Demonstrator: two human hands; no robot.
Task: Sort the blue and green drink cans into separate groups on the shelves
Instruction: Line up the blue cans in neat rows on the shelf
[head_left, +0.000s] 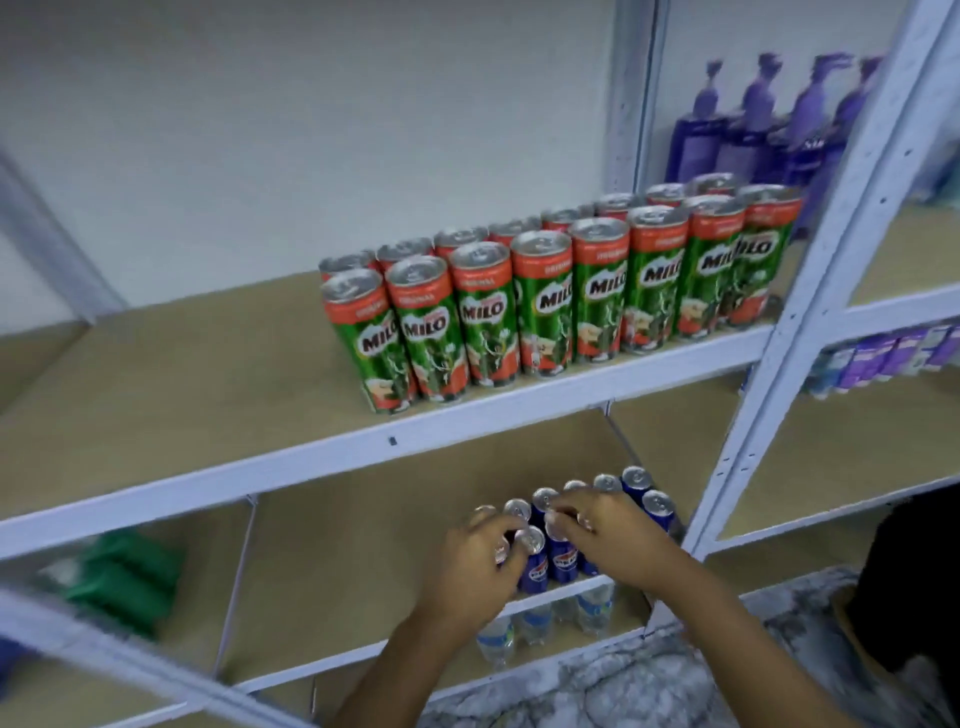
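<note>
Two bare forearms reach up and forward from the bottom edge, angled in toward the white shelf upright (810, 291), and both hands land on the blue cans (563, 561) just left of that post. The left hand (475, 564) curls over the front-left corner of the group, fingers bent down around a can top; it looks closed on one, though the fingers hide the grip, so I can't say for sure. The right hand (610, 538) lies palm down across the middle of the cluster, fingertips pinching at the silver lids, and again the exact hold is hidden. The blue cans carry a round red, white and blue logo with lettering that reads like Pepsi, a little blurred. They stand upright in two rows on the lower shelf, the far end of the rows almost touching the upright.

One shelf up, also left of the upright, the green cans (550, 306) stand in two neat rows, every front label reading MILO, with ORIGINAL on the orange band near the top. Past the upright, purple pump bottles (753, 135) line the back. Under the blue cans, small water bottles (540, 621) show through the gap.
</note>
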